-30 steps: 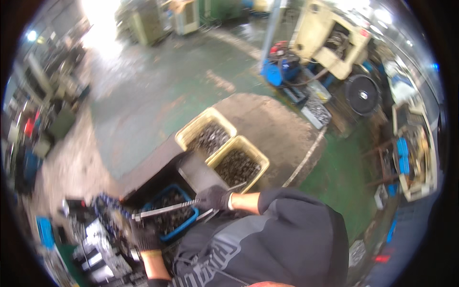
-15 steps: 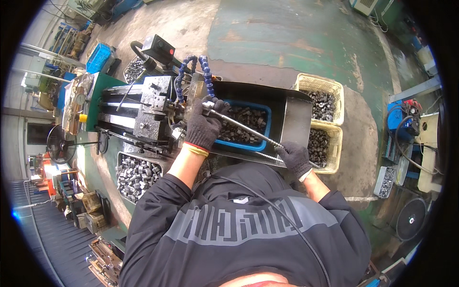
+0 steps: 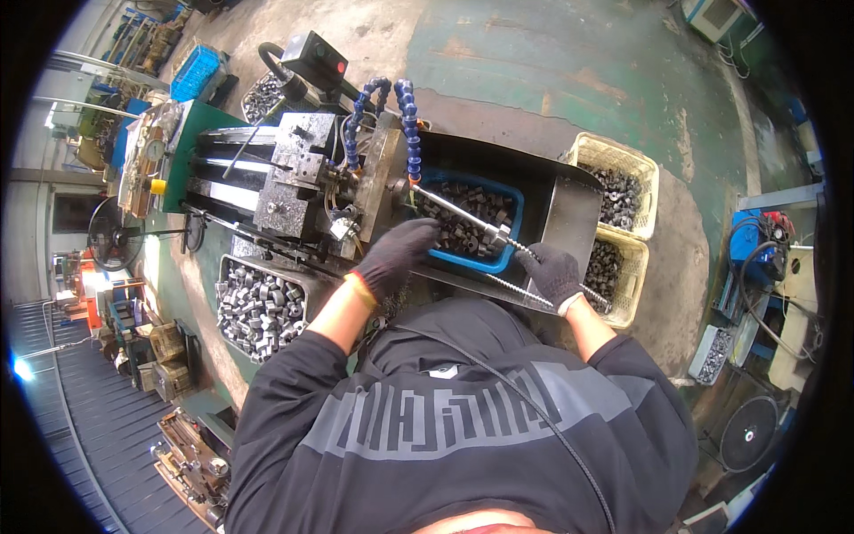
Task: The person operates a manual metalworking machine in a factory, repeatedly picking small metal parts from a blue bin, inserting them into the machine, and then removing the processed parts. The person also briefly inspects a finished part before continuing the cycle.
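My right hand point(image 3: 553, 274), in a dark grey knit glove, is closed around a twisted metal rod point(image 3: 594, 296) that shows on both sides of the fist. From there a smooth, shiny shaft point(image 3: 458, 210) runs up and left to the machine's work head point(image 3: 389, 182). Near my right fingers a short dark metal collar point(image 3: 496, 236) sits on the rod. My left hand point(image 3: 398, 256), gloved too, hovers beside the near left corner of a blue crate point(image 3: 471, 264). Its fingers are stretched out, apart from the shaft, and nothing shows in them. Dark metal parts fill the crate.
Blue jointed coolant hoses point(image 3: 408, 125) arch over the work head. A control box point(image 3: 316, 60) stands behind. Left of me is a bin of shiny metal pieces point(image 3: 261, 307). Two cream baskets point(image 3: 648, 191) of parts stand right, past the metal tray point(image 3: 569, 214). Another twisted rod point(image 3: 519, 289) lies along the tray's near edge.
My left hand has let go of the shaft's machine end and drawn back toward me. A collar now shows on the rod by my right hand, which keeps its grip. The view has shifted slightly.
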`<state>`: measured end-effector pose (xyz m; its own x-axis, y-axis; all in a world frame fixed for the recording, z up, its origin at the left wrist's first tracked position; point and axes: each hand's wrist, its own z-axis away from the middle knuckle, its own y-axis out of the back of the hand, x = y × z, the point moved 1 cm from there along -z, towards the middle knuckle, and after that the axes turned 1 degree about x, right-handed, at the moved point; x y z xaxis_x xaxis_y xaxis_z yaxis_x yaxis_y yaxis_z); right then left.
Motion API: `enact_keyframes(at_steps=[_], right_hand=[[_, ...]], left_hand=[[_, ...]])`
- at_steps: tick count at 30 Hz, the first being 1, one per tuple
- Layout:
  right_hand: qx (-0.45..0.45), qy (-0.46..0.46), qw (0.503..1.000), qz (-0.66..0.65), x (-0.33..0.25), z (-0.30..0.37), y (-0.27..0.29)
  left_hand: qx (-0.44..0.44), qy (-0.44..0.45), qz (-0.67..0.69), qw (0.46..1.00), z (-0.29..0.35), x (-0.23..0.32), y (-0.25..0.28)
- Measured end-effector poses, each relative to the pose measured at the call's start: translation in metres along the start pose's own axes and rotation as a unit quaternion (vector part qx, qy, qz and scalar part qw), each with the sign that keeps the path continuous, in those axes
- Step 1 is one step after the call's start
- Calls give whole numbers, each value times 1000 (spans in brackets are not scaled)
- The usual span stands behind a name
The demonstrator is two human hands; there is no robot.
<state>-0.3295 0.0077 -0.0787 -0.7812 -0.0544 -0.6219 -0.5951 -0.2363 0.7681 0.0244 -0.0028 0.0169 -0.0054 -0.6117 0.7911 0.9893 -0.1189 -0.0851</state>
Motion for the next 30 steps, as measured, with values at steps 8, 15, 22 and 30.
enact_keyframes(at_steps=[8, 15, 22, 30], right_hand=[[-97, -19, 993, 63, -1, -53, -29], [-86, 97, 990, 48, -48, -116, -71], [-114, 102, 986, 64, -133, -155, -108], [-120, 88, 987, 67, -168, -173, -125]], left_hand=[[164, -44, 93, 981, 97, -10, 89], [261, -84, -29, 961, 96, 18, 112], [236, -41, -266, 934, 46, 23, 133], [176, -35, -293, 939, 17, 42, 115]])
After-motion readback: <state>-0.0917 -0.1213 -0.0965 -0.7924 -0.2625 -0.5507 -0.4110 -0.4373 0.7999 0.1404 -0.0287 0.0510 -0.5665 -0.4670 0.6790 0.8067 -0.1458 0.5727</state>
